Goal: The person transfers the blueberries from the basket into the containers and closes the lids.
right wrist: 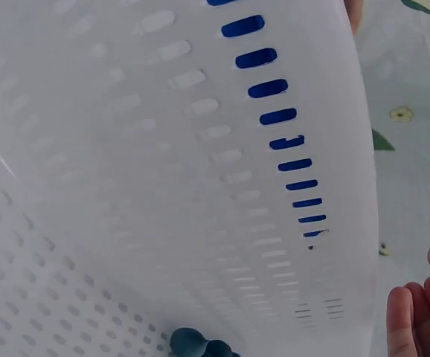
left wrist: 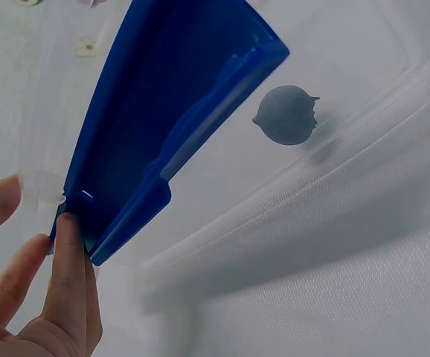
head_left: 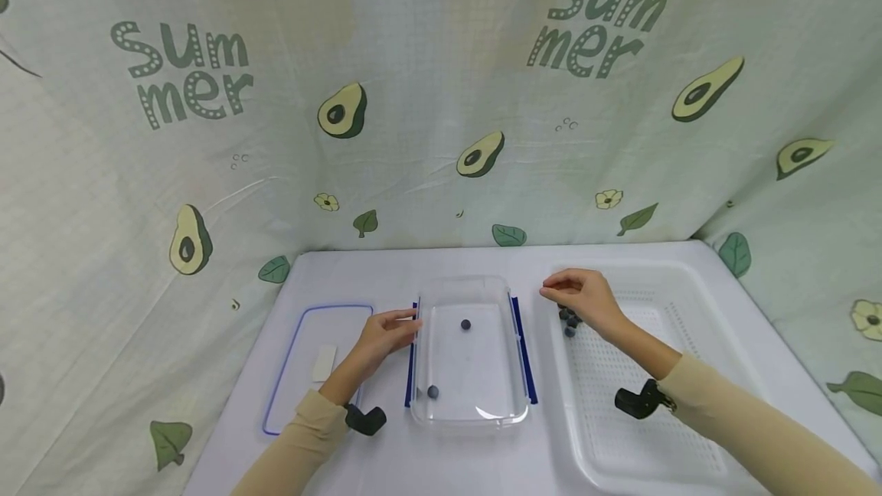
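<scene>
Container (head_left: 475, 373) holding two berries (head_left: 465, 324) — long axis pointing away — lies left of the right hand (head_left: 582, 298) (grasping or not, I cannot tell); the unclenched left hand (head_left: 386, 337) touches its blue flap (left wrist: 122, 141).

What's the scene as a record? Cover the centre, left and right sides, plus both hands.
centre: clear rectangular plastic box, open on top, blue plastic side flaps
contents: two round dark-blue berries, apart
left side: clear rectangular lid with blue rim
right side: white perforated plastic basket, several dark berries by its left wall
left contact: left hand, fingers touching box's left flap
right status: right hand at basket's left rim; anything held, unclear
</scene>
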{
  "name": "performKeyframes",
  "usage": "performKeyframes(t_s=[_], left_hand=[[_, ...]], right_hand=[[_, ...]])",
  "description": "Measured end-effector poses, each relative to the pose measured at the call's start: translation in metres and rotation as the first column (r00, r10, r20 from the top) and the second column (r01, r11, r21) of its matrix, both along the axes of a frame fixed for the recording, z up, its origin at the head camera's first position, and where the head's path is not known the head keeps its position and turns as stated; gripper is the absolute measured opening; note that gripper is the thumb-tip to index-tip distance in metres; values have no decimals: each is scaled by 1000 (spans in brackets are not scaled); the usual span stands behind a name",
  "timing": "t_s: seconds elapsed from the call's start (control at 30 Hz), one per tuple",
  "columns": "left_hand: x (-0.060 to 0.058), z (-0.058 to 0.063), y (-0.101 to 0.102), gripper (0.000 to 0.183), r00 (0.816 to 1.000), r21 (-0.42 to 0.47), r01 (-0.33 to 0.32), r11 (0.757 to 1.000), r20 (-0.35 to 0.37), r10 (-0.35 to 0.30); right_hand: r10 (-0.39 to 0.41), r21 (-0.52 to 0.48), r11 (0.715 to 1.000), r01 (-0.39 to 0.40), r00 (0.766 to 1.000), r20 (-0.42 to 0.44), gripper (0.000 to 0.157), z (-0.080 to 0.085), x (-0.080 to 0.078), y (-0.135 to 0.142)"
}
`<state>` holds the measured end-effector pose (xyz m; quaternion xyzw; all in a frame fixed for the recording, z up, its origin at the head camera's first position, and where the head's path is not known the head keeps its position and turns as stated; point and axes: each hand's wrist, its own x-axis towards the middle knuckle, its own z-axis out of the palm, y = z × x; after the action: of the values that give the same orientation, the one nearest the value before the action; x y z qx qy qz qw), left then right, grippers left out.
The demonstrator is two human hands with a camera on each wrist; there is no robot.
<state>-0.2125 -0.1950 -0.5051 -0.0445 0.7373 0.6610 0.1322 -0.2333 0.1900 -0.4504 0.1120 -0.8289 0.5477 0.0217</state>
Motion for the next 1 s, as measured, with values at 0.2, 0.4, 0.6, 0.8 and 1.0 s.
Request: performKeyframes(t_s=[0.2, 0.4, 0.6, 0.8, 1.0], left_hand=[[-1, 0, 0, 56, 1000, 0, -2, 1000, -4, 2], [0, -1, 1, 57, 1000, 12, -1, 1000, 3, 1], [0, -1, 0, 56, 1000, 12, -2, 1000, -2, 2], [0, -2, 0, 56, 1000, 18, 1, 1000, -4, -1], [-1, -2, 1, 54, 1000, 26, -8, 1000, 3, 8]], right_hand=[[-31, 44, 999, 31, 1000, -1, 26, -5, 6, 11], [-23, 49, 999, 23, 1000, -1, 26, -15, 11, 24], [-25, 50, 998, 25, 1000, -4, 29, -28, 15, 34], [-43, 98, 994, 46, 999, -32, 26, -40, 20, 39], [-72, 138, 987, 77, 997, -38, 23, -56, 25, 41]])
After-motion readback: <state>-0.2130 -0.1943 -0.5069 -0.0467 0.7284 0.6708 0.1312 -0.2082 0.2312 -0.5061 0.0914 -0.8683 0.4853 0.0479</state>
